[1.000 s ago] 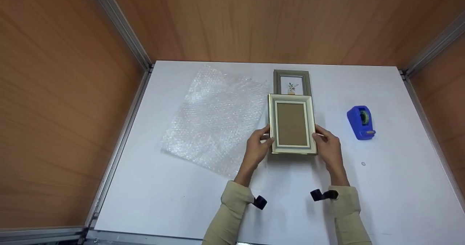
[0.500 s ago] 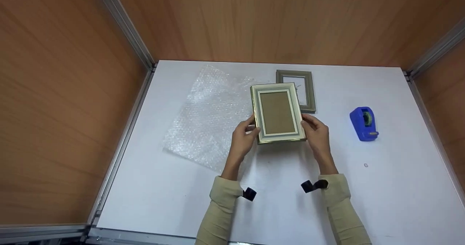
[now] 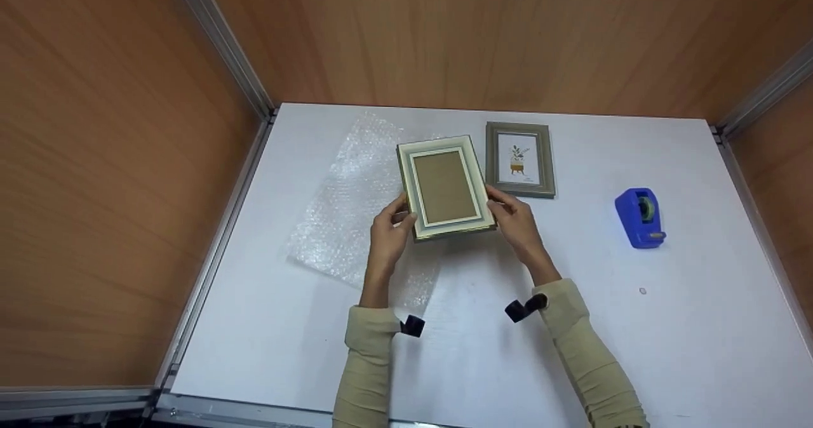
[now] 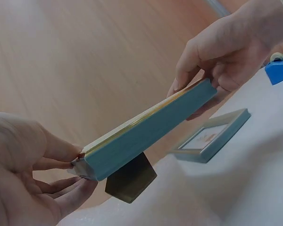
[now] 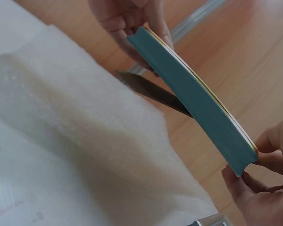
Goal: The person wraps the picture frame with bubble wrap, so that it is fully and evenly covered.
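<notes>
A cream picture frame (image 3: 444,187) with a gold edge and a brown centre is held up over the table, tilted a little to the left. My left hand (image 3: 389,234) pinches its left side near the lower corner, thumb on the front. On the opposite side my right hand (image 3: 516,221) grips the lower right edge between thumb and fingers. In the left wrist view the frame's stand flap (image 4: 132,179) sticks out from its back. Beneath the frame lies a sheet of bubble wrap (image 3: 343,225), partly covered in the head view.
A grey-green picture frame (image 3: 551,161) with a plant print lies flat at the back of the table. A blue tape dispenser (image 3: 635,221) stands to the right, with a small clear bit (image 3: 642,291) in front of it. Wooden panels (image 3: 470,40) enclose the table.
Both hands have carried the cream frame leftward from in front of the grey-green frame to over the bubble wrap, turning it slightly. The grey-green frame is now fully visible.
</notes>
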A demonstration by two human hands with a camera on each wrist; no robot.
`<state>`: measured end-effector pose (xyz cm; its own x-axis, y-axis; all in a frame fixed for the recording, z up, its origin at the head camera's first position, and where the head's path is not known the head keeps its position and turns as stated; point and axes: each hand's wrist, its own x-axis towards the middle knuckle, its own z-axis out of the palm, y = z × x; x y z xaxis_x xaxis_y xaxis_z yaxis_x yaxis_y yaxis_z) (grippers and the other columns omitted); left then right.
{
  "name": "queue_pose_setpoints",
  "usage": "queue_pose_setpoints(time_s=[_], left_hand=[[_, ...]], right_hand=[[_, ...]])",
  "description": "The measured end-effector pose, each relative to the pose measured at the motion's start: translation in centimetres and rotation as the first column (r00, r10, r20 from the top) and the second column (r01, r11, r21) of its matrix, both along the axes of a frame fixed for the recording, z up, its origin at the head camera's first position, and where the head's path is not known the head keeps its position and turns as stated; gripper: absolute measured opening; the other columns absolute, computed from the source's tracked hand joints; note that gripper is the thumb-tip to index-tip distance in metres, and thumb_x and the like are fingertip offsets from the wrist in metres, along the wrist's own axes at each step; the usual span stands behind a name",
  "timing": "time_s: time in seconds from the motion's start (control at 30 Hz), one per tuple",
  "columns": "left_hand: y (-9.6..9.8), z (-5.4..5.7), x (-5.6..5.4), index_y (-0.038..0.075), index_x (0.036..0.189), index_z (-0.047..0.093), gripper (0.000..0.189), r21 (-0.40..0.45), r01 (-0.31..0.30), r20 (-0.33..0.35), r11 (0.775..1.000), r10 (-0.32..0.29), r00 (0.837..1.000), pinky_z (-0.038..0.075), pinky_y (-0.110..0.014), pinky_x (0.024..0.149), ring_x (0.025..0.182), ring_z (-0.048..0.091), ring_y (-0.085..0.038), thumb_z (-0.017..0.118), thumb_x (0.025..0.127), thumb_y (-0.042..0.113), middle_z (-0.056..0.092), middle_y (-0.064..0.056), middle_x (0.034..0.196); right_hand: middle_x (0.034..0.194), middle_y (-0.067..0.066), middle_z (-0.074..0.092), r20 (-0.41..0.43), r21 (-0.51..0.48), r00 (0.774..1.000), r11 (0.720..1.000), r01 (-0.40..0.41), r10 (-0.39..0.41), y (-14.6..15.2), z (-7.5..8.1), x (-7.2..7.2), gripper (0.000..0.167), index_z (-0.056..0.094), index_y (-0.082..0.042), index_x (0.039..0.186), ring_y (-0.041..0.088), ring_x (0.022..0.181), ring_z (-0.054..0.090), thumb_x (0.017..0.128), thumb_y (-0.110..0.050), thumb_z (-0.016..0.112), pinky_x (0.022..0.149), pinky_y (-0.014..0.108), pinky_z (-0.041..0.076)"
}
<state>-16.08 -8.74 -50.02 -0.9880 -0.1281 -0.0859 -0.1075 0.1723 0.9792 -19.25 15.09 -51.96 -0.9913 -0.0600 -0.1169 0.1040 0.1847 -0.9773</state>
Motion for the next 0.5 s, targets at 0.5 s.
queue_pose_setpoints(time_s=[0.5], left_hand=[[-4.0, -3.4, 0.0, 0.006, 0.140, 0.045, 0.049, 0.045, -0.159, 0.069, 0.986, 0.156, 0.985, 0.050, -0.040, 0.096, 0.119, 0.056, -0.028, 0.058, 0.093, 0.007, 0.056, -0.016, 0.131]], right_hand=[[0.126, 0.015, 0.061, 0.006, -0.053, 0.998, 0.997, -0.055, 0.055, -5.7, -2.5, -2.2, 0.036, 0.058, -0.003, 0.129, 0.023, 0.108, 0.061, 0.093, -0.008, 0.054, 0.075, 0.021, 0.052]])
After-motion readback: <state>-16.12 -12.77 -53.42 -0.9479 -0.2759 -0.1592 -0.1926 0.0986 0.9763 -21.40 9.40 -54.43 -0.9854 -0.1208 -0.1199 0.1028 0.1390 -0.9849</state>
